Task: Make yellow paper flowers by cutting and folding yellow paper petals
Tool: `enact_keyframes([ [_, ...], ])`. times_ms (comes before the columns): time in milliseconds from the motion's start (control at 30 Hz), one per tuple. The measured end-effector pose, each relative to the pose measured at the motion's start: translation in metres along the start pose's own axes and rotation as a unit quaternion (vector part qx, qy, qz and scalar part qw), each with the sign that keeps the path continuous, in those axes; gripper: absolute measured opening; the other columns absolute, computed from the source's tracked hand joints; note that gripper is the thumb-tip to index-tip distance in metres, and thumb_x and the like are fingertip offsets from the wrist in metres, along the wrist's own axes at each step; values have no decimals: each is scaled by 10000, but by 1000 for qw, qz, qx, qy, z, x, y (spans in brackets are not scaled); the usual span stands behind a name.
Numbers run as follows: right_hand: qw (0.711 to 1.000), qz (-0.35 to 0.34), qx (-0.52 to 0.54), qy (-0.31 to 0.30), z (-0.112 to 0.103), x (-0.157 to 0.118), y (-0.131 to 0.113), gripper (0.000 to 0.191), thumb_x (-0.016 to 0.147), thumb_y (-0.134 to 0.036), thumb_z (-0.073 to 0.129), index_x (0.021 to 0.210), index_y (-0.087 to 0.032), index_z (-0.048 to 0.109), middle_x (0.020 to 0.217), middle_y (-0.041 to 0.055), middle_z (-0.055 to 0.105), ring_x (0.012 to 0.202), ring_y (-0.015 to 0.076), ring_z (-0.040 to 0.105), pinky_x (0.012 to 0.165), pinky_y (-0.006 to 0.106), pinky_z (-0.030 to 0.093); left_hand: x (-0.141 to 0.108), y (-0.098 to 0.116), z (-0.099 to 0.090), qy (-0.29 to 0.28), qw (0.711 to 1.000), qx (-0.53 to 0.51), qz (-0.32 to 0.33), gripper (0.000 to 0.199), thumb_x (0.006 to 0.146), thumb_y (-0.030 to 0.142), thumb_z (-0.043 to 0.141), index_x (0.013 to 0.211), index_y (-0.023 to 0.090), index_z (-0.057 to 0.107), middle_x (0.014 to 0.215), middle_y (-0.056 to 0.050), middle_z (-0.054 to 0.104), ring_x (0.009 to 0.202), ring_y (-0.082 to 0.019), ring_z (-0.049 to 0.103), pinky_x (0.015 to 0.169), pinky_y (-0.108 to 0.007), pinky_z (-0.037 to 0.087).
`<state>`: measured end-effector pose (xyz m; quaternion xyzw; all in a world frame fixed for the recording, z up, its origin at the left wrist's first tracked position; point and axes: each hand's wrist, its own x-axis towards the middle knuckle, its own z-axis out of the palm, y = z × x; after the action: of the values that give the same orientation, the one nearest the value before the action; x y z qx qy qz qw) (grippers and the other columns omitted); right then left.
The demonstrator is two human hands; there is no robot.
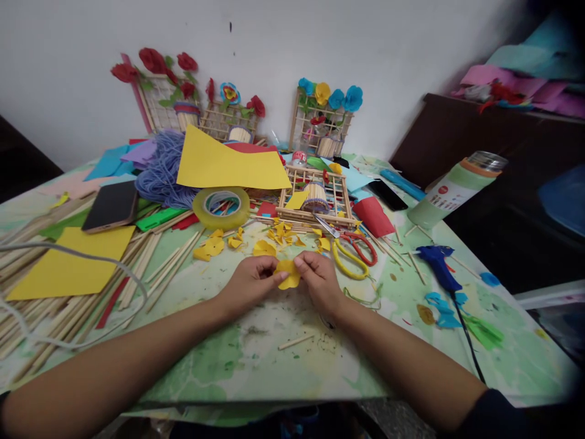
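Between my two hands is a small yellow paper petal piece [289,275] with a rounded, wavy edge. My left hand [256,279] pinches its left side between thumb and fingers. On the other side, my right hand [319,281] grips the upper right edge the same way. Just beyond them lie yellow paper cutouts [264,247] and small scraps. Scissors [350,258] with yellow and red handles rest beside my right hand, blades pointing away toward a small stick lattice [340,210].
Wooden sticks [105,280], a grey cord and yellow paper sheets [233,164] cover the left. A tape roll [221,208] sits mid-table. At right are a blue glue gun [439,267] and a bottle [450,194]. Finished flower lattices [322,122] lean against the wall.
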<state>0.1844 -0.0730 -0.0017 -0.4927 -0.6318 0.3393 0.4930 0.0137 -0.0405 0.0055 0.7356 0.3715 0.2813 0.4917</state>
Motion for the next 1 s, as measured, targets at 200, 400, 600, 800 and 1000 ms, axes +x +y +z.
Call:
enact_keyframes([
  [200, 982, -23, -186, -14, 1, 41, -5, 230, 835, -346, 505, 701, -172, 572, 667, 3, 563, 629, 126, 478, 584, 236, 330, -9, 4, 7, -60, 961, 210, 170, 251, 820, 305, 506, 615, 160, 497, 577, 23, 474, 558, -108, 411, 537, -231, 292],
  [400, 907, 8, -411, -85, 27, 65, -6, 226, 749, -402, 620, 740, -176, 619, 723, 43, 628, 621, 151, 480, 538, 254, 253, -11, 4, 8, -70, 937, 250, 234, 241, 840, 285, 482, 629, 168, 471, 594, 7, 485, 595, -128, 426, 567, -248, 301],
  [600, 914, -12, -404, -43, 20, 62, -1, 171, 813, -278, 507, 692, -182, 581, 658, 10, 580, 591, 135, 440, 534, 250, 224, -10, 5, 6, -57, 953, 224, 198, 234, 824, 298, 494, 632, 164, 493, 588, 13, 476, 579, -124, 415, 552, -247, 292],
  [800, 933, -23, -359, 27, -1, 62, -4, 169, 810, -252, 475, 660, -185, 514, 607, -19, 501, 561, 118, 395, 523, 238, 206, -2, -2, -2, 61, 996, 27, 56, 216, 811, 339, 517, 698, 157, 545, 629, 16, 504, 594, -124, 464, 542, -238, 345],
  [1000, 956, -24, -290, -27, 7, 53, -11, 155, 770, -214, 494, 621, -179, 522, 583, -24, 487, 544, 109, 388, 519, 229, 223, 10, -11, -10, 199, 976, -19, 89, 162, 763, 323, 601, 771, 163, 627, 916, -46, 551, 899, -177, 531, 788, -283, 432],
])
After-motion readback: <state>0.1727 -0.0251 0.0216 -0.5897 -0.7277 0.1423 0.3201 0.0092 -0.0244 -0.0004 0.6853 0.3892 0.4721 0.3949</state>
